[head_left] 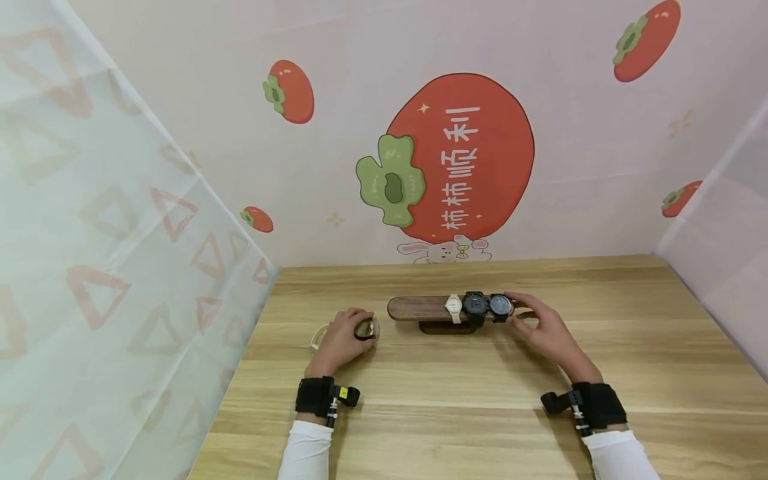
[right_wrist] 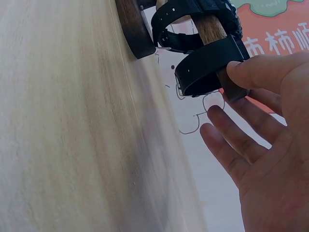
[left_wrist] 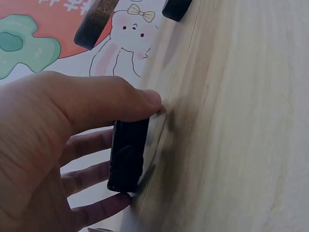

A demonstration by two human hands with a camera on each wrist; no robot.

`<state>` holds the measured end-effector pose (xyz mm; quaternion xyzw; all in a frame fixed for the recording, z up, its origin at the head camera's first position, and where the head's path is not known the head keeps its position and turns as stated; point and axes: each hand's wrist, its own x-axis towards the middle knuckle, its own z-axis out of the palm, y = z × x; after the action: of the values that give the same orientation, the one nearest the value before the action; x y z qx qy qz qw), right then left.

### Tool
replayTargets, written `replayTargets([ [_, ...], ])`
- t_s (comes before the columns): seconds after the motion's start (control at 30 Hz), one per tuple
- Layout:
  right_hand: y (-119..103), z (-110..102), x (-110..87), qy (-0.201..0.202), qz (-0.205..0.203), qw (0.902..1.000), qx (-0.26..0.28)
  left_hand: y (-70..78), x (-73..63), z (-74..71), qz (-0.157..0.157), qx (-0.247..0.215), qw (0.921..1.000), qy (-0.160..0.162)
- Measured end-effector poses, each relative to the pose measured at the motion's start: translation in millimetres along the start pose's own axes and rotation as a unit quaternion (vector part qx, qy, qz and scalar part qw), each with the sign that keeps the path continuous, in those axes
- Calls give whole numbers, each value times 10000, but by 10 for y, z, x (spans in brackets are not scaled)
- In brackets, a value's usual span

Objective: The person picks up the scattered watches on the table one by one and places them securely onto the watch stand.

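Observation:
A watch stand with a dark wooden bar point(head_left: 414, 308) stands near the back of the table. On its right half sit a white watch point(head_left: 454, 308), a black watch point(head_left: 475, 304) and, at the right end, a blue-dialled watch point(head_left: 500, 305) with a black strap point(right_wrist: 207, 70). My right hand point(head_left: 543, 333) pinches the bar's right end between thumb and index finger, beside that last watch; its other fingers are spread. Left of the stand, my left hand point(head_left: 343, 341) holds another black-strapped watch point(left_wrist: 128, 157) close over the table, thumb on its upper end and fingers behind.
A thin white band point(head_left: 317, 337) lies on the wooden table point(head_left: 444, 413), partly hidden by the left hand. The stand's dark base point(head_left: 447, 328) shows below the bar. A printed cloth wall point(head_left: 336, 160) rises behind the table, with more cloth at both sides.

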<state>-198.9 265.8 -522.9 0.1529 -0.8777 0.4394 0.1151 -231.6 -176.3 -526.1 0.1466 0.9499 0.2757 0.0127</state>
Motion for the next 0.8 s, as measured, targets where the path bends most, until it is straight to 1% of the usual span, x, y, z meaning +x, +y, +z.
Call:
replayTargets([
  [0.13,-9,-2,5,42,-153,9999,-61,0,4,0,18,62,10000,-67],
  [0.23,-8,-4,8,39,-196,9998,-90,-14,10,3,85,133,9998,-90],
  [0.37,-4,-4,14,27,-216,9997,-97,-35,17,9,194,182,9996,-52],
  [0.53,-2,-10,8,28,-236,9996,-117,-30,14,-1,288,133,9995,3],
  [0.8,32,-13,5,11,-270,9996,-77,1,6,-44,259,94,9996,26],
])
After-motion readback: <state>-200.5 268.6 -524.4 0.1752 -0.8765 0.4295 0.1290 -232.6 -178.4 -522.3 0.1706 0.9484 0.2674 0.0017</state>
